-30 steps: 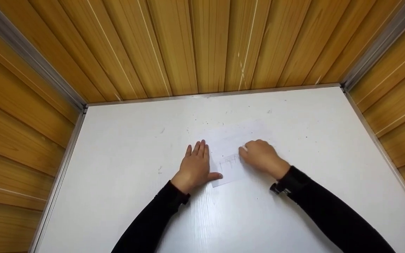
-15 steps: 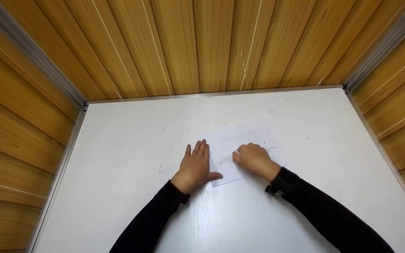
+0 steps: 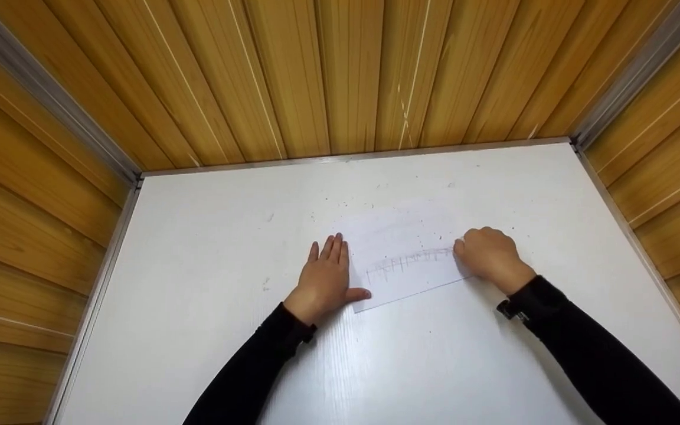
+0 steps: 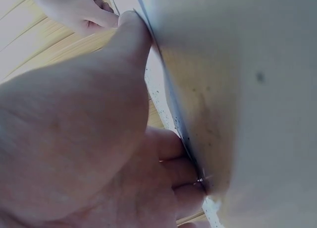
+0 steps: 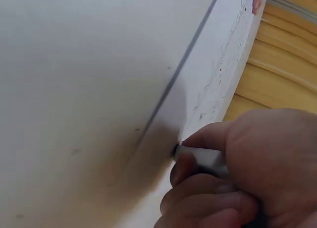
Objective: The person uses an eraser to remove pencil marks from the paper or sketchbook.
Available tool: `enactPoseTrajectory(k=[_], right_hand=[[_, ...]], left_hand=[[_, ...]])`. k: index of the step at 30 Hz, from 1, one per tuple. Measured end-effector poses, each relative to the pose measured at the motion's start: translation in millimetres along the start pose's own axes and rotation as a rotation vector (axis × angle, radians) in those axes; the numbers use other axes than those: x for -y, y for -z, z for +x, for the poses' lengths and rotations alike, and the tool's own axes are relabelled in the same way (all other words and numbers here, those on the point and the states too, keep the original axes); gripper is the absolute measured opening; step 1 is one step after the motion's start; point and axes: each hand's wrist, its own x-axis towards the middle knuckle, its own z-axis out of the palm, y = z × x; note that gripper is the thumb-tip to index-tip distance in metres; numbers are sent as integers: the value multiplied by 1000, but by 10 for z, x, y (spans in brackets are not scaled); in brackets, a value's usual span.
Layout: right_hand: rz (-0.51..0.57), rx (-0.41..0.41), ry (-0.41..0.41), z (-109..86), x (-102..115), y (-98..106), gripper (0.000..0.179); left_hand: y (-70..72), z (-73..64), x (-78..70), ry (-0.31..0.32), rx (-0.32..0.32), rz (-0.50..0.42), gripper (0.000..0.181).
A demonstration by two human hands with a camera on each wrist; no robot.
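Note:
A white sheet of paper [image 3: 402, 286] lies on the white table, with a curved band of pencil strokes [image 3: 405, 261] across it. My left hand [image 3: 323, 282] lies flat along the sheet's left edge, fingers straight and thumb out over the lower left corner. At the sheet's right side, my right hand [image 3: 490, 257] is curled at the end of the pencil band. In the right wrist view it pinches a small pale eraser [image 5: 205, 159] with a darkened end against the paper; the fingers hide much of it.
Dark crumbs [image 3: 346, 205] and smudges are scattered over the table [image 3: 216, 254], mostly beyond and around the paper. Wood-patterned panels [image 3: 298, 82] wall in the back and both sides, with grey metal trim along the table's edges.
My right hand first slid left over the pencil strokes, then swept right to the sheet's right side, uncovering the band. The left hand has stayed in place.

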Motion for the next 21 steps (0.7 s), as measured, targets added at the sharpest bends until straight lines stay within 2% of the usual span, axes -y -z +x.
enactPoseTrajectory(k=[3,5,10,13,15,17,19,21], right_hand=[[14,-18,38,-6,275,-63,52],[29,-13,83,-4,545,-135,51],[-20,18,268,31,1289,-352,46],[-30,41,341,58,1597,-471,46],[-15,57,342,83,1676,-522,45],[-1,54,324,104,1638,-545,43],[10,49,294,116,1491,-528,43],[21,55,265,116,1250,-458,44]], left_hand=[[-7,9,2,-4,5,0,125],[-15,5,3,-4,6,-1,125],[-23,-6,12,-11,-23,-3,125],[-19,-10,15,-17,-48,-5,125],[-13,-5,13,-23,-67,0,126],[-9,0,3,-22,-63,-3,125],[-5,2,-12,-13,-45,3,125],[3,-3,-25,4,-25,4,125]])
